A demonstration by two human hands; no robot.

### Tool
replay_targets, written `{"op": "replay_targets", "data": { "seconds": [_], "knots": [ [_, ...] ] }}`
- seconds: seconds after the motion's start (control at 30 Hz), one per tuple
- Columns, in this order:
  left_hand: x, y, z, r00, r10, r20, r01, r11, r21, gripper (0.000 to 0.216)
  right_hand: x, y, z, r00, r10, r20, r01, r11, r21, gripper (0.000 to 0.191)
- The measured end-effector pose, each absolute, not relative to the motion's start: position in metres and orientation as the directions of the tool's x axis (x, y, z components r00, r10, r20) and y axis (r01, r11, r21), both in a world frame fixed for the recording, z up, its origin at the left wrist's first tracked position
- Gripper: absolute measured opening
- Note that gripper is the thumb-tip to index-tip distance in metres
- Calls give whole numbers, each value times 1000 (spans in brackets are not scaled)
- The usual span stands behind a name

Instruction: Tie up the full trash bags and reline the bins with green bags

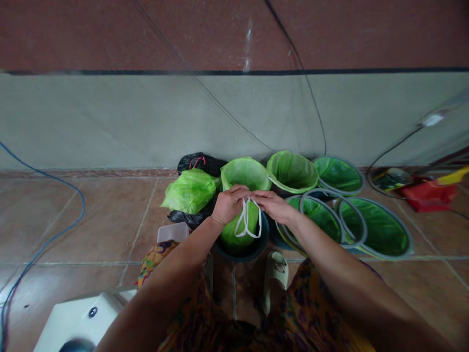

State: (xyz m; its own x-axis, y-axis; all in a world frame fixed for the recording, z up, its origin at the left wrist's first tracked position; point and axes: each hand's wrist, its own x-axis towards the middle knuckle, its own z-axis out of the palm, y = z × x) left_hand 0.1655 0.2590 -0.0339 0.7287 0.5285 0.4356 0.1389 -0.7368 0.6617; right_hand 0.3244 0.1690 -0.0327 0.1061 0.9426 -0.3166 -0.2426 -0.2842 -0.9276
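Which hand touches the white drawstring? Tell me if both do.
Touching, both: the head view shows left hand and right hand pinching the white drawstring looped over the bin.

Thin crinkly green plastic liner, white plastic drawstring smooth, dark bin glossy hard plastic, tied green bag shiny film, black bag glossy, floor glazed brown tile, wall matt plaster

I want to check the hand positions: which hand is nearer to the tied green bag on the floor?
Left. The left hand is just right of the tied green bag, pinching the white drawstring. The right hand grips the same drawstring farther right, over the dark bin.
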Motion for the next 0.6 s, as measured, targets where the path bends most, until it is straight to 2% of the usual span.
{"op": "replay_targets", "data": {
  "seconds": [0.17, 0.37, 0.43, 0.6],
  "knots": [
    [168, 259, -35, 747, 551, 373, 135, -674, 726, 22, 325, 171, -34, 152, 943, -295, -186, -266, -946, 36],
    [171, 260, -40, 805, 535, 257, 194, -646, 738, 25, 326, 175, -37, 284, 935, -213, 87, -246, -965, 28],
    [171, 259, -38, 816, 529, 233, 224, -661, 716, 26, 325, 176, -36, 297, 921, -253, 54, -281, -958, 22],
    [169, 260, -31, 820, 543, 182, 288, -665, 689, 26, 327, 175, -29, 246, 859, -449, -235, -396, -888, 13]
  ]
}}
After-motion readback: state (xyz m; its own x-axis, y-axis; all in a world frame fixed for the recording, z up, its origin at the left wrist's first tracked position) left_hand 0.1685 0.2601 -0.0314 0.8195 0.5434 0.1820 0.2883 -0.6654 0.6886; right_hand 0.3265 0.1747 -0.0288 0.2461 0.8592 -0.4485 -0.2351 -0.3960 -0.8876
